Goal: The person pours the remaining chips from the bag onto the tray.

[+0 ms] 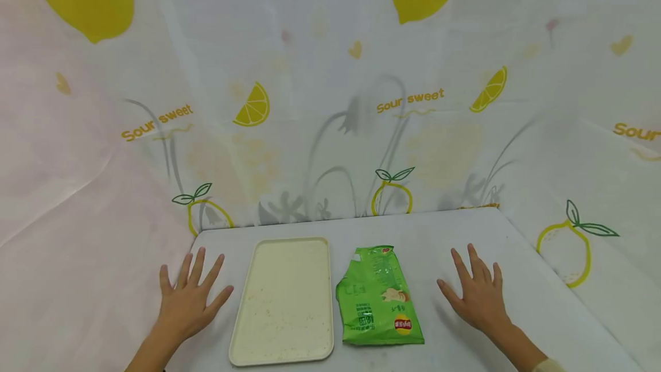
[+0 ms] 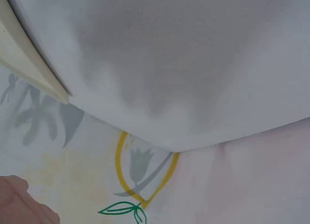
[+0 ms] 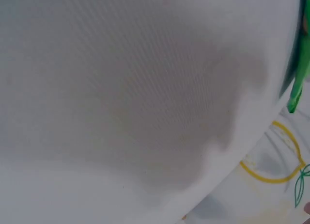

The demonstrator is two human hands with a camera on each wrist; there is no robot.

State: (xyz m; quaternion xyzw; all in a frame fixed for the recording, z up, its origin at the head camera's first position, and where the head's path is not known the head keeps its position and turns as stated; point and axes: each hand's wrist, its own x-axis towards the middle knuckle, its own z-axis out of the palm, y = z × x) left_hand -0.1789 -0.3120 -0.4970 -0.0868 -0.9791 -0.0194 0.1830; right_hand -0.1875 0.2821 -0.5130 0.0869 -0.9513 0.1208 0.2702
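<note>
Here's the white desk (image 1: 428, 234), backed by the lemon-print curtain (image 1: 320, 90), and the step in hand looks like a pause: nothing is being lifted or pressed, and whether it's a start or a finish is anyone's guess! Left of the middle lies the cream tray (image 1: 294, 268), flat, its long sides running near to far. Just right of it, the green snack bag (image 1: 379, 309) lies flat on the desk, between the hands and nearer the right one. Out on the left, the left hand (image 1: 191, 300), fingers spread, grips nothing, just beside the tray. Over on the right, the right hand (image 1: 480, 297) is spread too, also free, apart from the bag. Handling that bag would likely call for the right hand to reach left and close its fingers on an edge.
</note>
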